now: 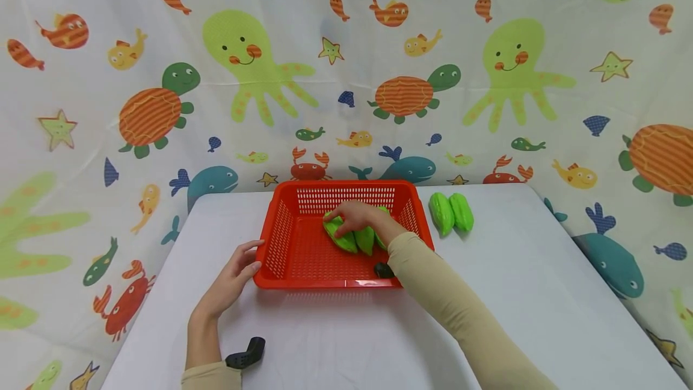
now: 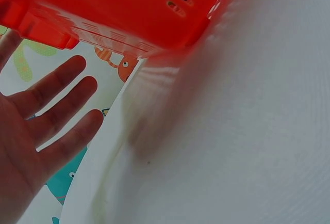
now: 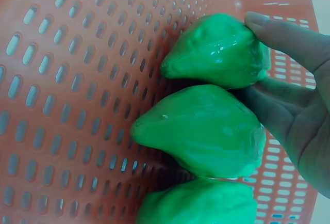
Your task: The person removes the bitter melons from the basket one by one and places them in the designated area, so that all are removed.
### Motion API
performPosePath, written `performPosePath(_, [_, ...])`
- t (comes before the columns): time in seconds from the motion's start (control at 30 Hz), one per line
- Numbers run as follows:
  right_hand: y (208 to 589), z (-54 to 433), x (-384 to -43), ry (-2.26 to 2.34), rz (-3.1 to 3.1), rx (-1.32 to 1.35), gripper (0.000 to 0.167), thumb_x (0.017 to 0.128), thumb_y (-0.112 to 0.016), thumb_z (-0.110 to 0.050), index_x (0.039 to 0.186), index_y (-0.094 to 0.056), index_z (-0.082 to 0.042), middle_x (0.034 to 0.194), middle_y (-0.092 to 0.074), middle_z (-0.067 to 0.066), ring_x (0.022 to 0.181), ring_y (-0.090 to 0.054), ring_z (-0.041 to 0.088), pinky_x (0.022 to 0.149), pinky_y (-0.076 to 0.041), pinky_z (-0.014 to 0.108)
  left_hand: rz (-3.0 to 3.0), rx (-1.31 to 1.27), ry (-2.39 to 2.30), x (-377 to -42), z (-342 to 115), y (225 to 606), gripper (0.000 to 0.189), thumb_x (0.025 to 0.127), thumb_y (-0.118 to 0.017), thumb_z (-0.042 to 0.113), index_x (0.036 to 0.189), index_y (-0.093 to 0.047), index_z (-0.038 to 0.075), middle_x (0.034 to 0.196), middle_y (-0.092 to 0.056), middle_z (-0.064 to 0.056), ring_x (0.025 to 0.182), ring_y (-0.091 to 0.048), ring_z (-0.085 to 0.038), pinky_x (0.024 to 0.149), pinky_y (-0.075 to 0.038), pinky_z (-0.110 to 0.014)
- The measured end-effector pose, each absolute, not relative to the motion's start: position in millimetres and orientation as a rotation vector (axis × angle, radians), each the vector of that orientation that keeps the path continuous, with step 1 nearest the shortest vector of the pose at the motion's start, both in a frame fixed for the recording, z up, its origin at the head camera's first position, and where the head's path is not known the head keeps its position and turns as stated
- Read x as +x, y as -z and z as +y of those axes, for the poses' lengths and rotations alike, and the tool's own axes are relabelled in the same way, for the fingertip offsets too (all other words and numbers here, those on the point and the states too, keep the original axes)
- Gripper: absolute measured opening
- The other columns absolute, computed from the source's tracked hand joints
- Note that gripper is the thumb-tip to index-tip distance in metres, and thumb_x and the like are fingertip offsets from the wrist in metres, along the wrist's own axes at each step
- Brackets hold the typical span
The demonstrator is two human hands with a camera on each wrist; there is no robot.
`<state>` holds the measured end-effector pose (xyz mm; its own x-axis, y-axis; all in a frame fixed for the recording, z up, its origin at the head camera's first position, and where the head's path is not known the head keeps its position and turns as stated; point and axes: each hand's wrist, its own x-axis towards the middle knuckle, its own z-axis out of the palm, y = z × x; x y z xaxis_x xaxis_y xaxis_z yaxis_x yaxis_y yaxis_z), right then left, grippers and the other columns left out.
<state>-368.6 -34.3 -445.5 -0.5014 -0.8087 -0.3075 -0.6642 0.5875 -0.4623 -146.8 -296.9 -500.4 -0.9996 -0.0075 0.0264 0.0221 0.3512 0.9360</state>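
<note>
A red plastic basket (image 1: 319, 283) with slotted walls stands on the white table. In it lie several glossy green ridged fruits, narrowing to a tip. My right hand (image 1: 354, 216) reaches into the basket and pinches the leftmost green fruit (image 1: 341, 239). In the right wrist view, the thumb lies on one side of that green fruit (image 3: 214, 53), with fingers along the other side. A second green fruit (image 3: 201, 128) lies right beside it. My left hand (image 1: 235, 272) touches the basket's left side near the front corner; three fingers (image 2: 64, 144) are spread and straight in the left wrist view.
Two more green fruits (image 1: 452, 212) lie side by side on the table (image 1: 520, 269), right of the basket. A cloth (image 1: 346, 77) printed with sea animals hangs behind and around the table. A dark wrist device (image 1: 246, 354) sits at the left sleeve.
</note>
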Motion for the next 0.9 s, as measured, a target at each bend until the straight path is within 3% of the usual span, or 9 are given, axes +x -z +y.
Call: performPosePath(0.9, [445,-46,-374,0.362,2.389,-1.157,0.048,0.089,-0.073,-0.027,0.135,-0.061,-0.018,0.136,-0.058,0.004,0.121,-0.053,0.02,0.105,-0.041,0.036,-2.558,-0.054,1.79,-163,-310,503,0.053,0.099,-0.055,0.032,0.147,-0.034,0.022,0.142,-0.044,-0.018,0.127,-0.046,-0.038,0.099,-0.044,-0.058])
